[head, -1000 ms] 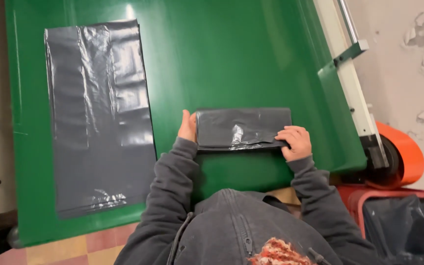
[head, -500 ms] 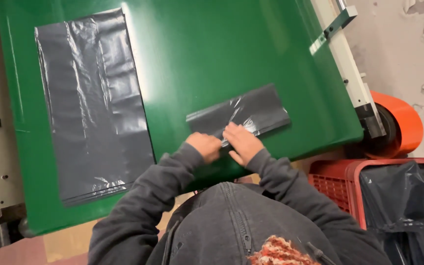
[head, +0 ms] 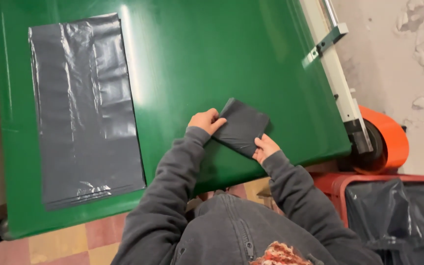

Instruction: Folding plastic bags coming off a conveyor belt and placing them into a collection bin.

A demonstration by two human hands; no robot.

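A dark grey plastic bag, folded into a small square (head: 242,126), lies tilted on the green table (head: 197,64) near its front edge. My left hand (head: 205,120) presses on the square's left corner. My right hand (head: 265,147) holds its lower right edge. Both arms wear dark grey sleeves. A second grey plastic bag (head: 84,105) lies flat and unfolded on the left part of the table, away from both hands.
A white metal rail (head: 337,73) runs along the table's right edge, ending at an orange roller (head: 388,140). A red crate lined with a dark bag (head: 398,211) stands at the lower right. The floor below has tan and pink tiles.
The long folded strip has been folded over again into a small square. My hands came together at its middle, then moved apart onto the square's corners.
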